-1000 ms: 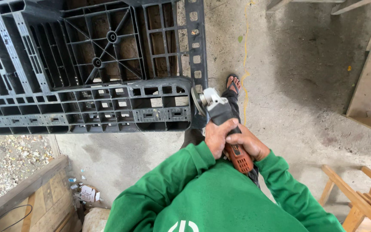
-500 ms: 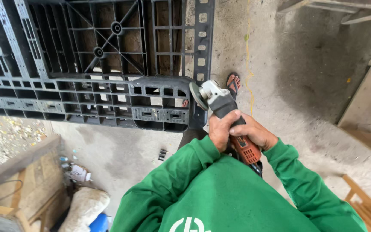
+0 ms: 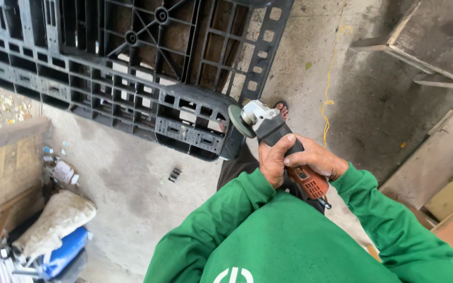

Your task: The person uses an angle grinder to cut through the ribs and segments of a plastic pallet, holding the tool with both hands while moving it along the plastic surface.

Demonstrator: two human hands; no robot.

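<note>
Orange and black, the grinder (image 3: 281,149) sits in both hands of a person in a green top (image 3: 294,246). The left hand (image 3: 272,160) is wrapped tight around the dark front part of the tool. The right hand (image 3: 318,160) is closed around the orange back part, just behind the left one. Two hands on it likely keep a heavy, shaky tool steady.

The round disc (image 3: 235,120) at the front stands on its edge. It points toward the corner of a big black plastic pallet (image 3: 132,68). The disc is very near that corner, but I cannot tell if it touches the plastic. The pallet lies flat on the concrete floor (image 3: 132,173), with its ribbed, open side showing. Lying low like that, it can be reached from above.

A foot in a sandal (image 3: 280,109) shows just past the grinder, close beside the pallet's edge. The person stands right at that corner, so the tool is near the work.

A thin yellow cord (image 3: 330,78) runs across the floor to the right, well apart from the hands. A small dark bit of plastic (image 3: 174,174) lies on the floor near the pallet. To the left are a pale sack (image 3: 53,220) and a blue can (image 3: 64,251), next to some wood (image 3: 6,136). More wooden boards (image 3: 436,157) lean at the right.
</note>
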